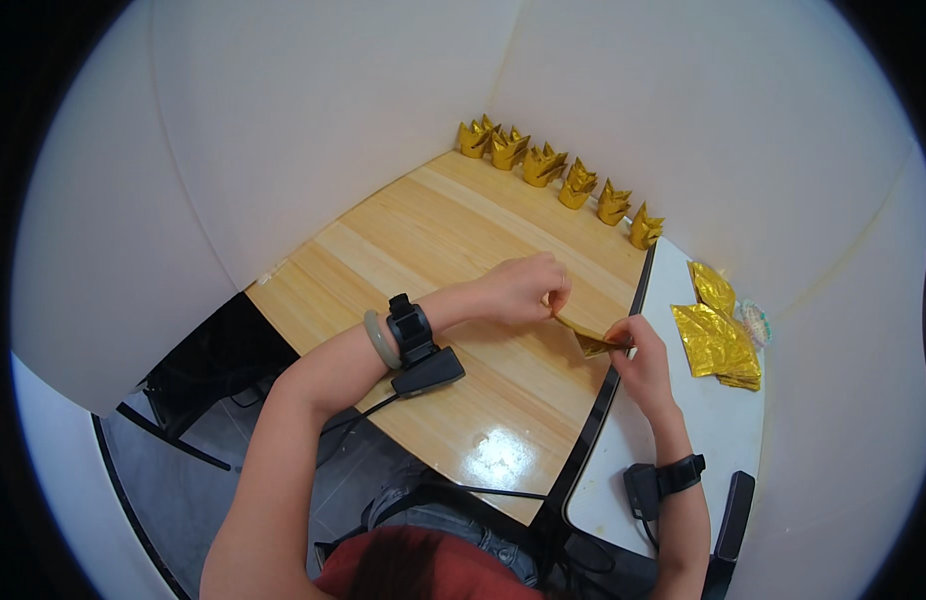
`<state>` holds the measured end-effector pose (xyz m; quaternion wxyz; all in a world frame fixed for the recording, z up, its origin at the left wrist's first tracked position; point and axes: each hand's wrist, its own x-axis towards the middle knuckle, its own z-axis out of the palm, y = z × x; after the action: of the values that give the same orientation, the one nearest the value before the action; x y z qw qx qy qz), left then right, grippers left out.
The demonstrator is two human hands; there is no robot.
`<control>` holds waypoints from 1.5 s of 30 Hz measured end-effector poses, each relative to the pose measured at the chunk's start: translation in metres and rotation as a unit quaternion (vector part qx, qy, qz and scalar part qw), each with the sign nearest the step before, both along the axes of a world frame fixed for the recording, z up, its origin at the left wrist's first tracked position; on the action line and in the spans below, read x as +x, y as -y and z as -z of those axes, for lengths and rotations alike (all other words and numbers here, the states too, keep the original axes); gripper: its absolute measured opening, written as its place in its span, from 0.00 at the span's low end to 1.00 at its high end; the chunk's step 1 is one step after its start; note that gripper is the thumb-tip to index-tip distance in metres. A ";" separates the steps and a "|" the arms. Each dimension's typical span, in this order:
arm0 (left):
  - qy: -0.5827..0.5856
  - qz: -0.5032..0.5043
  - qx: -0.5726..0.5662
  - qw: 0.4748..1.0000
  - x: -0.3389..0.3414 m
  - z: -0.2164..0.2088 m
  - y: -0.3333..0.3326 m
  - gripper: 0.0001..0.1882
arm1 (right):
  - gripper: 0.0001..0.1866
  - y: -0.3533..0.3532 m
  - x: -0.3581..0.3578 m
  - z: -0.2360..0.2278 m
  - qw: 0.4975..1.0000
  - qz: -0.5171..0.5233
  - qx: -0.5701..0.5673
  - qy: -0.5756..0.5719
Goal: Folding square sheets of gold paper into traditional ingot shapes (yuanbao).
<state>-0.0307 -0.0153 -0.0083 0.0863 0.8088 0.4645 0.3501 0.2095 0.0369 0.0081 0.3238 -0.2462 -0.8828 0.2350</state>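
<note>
My left hand [526, 288] is closed, pinching one end of a folded piece of gold foil paper [589, 340]. The paper is narrow and stretches between my two hands above the wooden table. At its other end, my right hand [643, 360] grips it between thumb and fingers, over the seam where the wooden and white tabletops meet. Part of the paper is hidden behind my fingers. On the white tabletop, to the right of my right hand, lies a stack of flat gold foil sheets [718, 342].
Several folded gold foil crowns [544, 166] stand in a row along the far edge of the wooden table [383, 250]. A small round clear, iridescent item [754, 322] sits beside the foil stack on the white tabletop [623, 440]. White partitions [313, 110] enclose the far sides.
</note>
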 end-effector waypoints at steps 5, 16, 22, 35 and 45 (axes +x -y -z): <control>-0.084 0.054 -0.076 0.992 0.003 -0.003 0.007 0.07 | 0.12 0.000 0.004 0.003 0.985 -0.029 0.079 0.151; -0.133 0.091 -0.130 0.978 -0.006 0.021 -0.003 0.22 | 0.19 -0.006 0.009 0.009 0.975 -0.027 0.164 0.149; -0.187 0.047 -0.162 0.968 -0.005 0.021 -0.001 0.25 | 0.32 0.020 -0.004 0.006 0.946 -0.074 0.152 0.277; -0.207 0.052 -0.183 0.960 -0.008 0.018 -0.001 0.27 | 0.54 0.018 0.014 -0.003 0.875 -0.007 0.117 0.469; -0.195 0.014 -0.150 0.969 0.003 0.005 0.011 0.25 | 0.36 0.024 0.014 -0.009 0.896 0.120 0.233 0.359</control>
<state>-0.0275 -0.0266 -0.0132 0.1188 0.8457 0.5084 0.1109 0.2237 0.0129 0.0175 0.0591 -0.3355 -0.9321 -0.1229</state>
